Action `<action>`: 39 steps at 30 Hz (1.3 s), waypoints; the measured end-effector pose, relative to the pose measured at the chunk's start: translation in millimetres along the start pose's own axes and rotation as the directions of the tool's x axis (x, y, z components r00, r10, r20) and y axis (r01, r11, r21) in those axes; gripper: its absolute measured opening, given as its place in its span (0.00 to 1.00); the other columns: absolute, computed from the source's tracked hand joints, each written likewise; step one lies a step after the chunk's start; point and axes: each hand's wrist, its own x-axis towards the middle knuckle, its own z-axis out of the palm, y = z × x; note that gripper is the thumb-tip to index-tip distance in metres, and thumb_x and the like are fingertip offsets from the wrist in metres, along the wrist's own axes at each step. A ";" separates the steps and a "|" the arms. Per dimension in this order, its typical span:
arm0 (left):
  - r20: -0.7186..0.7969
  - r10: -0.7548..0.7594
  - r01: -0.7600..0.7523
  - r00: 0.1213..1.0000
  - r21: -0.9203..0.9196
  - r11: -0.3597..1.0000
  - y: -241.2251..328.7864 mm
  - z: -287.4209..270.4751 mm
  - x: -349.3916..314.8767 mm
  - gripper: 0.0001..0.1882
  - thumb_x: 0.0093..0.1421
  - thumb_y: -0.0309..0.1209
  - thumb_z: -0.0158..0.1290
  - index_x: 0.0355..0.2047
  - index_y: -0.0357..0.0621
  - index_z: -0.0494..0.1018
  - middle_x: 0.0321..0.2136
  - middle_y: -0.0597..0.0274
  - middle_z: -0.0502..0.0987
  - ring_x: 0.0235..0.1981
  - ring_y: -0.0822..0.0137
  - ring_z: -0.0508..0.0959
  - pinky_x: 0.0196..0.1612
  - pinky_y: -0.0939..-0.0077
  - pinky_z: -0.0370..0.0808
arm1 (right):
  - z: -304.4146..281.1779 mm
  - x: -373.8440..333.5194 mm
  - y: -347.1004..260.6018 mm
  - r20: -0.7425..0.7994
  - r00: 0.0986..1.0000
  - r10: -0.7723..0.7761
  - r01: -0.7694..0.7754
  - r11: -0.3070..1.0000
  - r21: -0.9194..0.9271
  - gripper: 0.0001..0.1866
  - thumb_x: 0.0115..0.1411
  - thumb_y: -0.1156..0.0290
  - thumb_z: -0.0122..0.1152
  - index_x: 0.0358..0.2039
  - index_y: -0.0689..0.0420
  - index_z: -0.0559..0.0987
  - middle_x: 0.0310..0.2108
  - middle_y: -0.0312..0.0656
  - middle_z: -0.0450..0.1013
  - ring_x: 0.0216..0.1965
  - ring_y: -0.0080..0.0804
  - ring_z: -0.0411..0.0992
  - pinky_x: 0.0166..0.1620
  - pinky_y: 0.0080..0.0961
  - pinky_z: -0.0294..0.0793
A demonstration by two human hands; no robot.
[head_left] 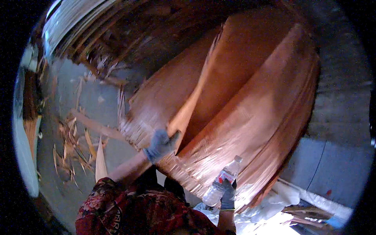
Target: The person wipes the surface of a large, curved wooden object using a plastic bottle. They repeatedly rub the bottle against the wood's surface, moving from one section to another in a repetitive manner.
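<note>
A big stack of reddish-brown wood veneer sheets (250, 125) fills the middle, its layers wavy and ragged along the near edge. My left hand (161, 145), in a grey glove, grips the lifted edge of a veneer sheet (186, 113) that curls up from the stack. In my right hand (228, 195), also gloved, is a clear plastic bottle (222, 181) with a red and white label and a pale cap. The bottle tilts up to the right over the near edge of the stack.
Broken veneer strips (74, 145) litter the grey floor (70, 86) at the left. More veneer (98, 31) is piled at the far left. Crumpled plastic sheeting (270, 203) and wood scraps (307, 213) lie at the lower right. A crack line runs across the floor at the right.
</note>
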 end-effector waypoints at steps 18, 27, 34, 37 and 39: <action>0.528 0.584 -0.365 0.617 -0.465 0.807 169.4 224.1 -215.6 0.12 0.50 0.30 0.43 0.32 0.35 0.67 0.26 0.47 0.71 0.26 0.50 0.73 0.25 0.60 0.71 | -289.8 -92.7 76.3 -0.430 0.877 -0.215 0.282 0.955 0.097 0.22 0.54 0.57 0.51 0.44 0.59 0.70 0.36 0.46 0.71 0.33 0.38 0.70 0.37 0.32 0.71; 0.881 0.382 -0.702 0.280 -0.084 0.707 5.5 356.3 -292.8 0.05 0.45 0.32 0.48 0.16 0.48 0.69 0.18 0.61 0.72 0.22 0.60 0.72 0.22 0.65 0.67 | -227.9 -62.4 38.3 -0.137 0.973 -0.187 0.184 0.982 -0.036 0.26 0.53 0.58 0.52 0.46 0.65 0.66 0.41 0.50 0.67 0.40 0.44 0.67 0.42 0.37 0.70; 0.765 0.081 -0.041 0.639 -0.071 0.997 4.0 242.5 -172.5 0.14 0.50 0.34 0.46 0.38 0.47 0.70 0.33 0.58 0.75 0.33 0.58 0.74 0.31 0.59 0.70 | -157.3 -28.0 25.6 -0.253 0.949 -0.187 0.097 0.938 -0.332 0.26 0.53 0.62 0.53 0.47 0.67 0.64 0.42 0.52 0.66 0.40 0.45 0.67 0.43 0.39 0.69; 0.372 -0.190 0.087 0.909 0.278 0.957 -56.8 178.9 -120.6 0.30 0.53 0.39 0.47 0.55 0.43 0.56 0.55 0.49 0.59 0.56 0.50 0.58 0.58 0.62 0.54 | -157.5 -4.8 38.3 -0.147 0.978 -0.148 0.114 0.969 -0.218 0.25 0.53 0.64 0.54 0.48 0.65 0.63 0.42 0.53 0.66 0.40 0.45 0.67 0.43 0.40 0.69; 0.158 -0.242 0.152 0.957 0.437 0.887 -106.5 157.4 -118.3 0.34 0.52 0.42 0.47 0.58 0.44 0.52 0.58 0.51 0.54 0.59 0.50 0.51 0.60 0.61 0.48 | -128.6 -4.9 38.1 -0.065 0.992 -0.105 0.092 0.979 -0.181 0.26 0.49 0.68 0.56 0.49 0.61 0.63 0.41 0.51 0.66 0.39 0.44 0.68 0.41 0.41 0.71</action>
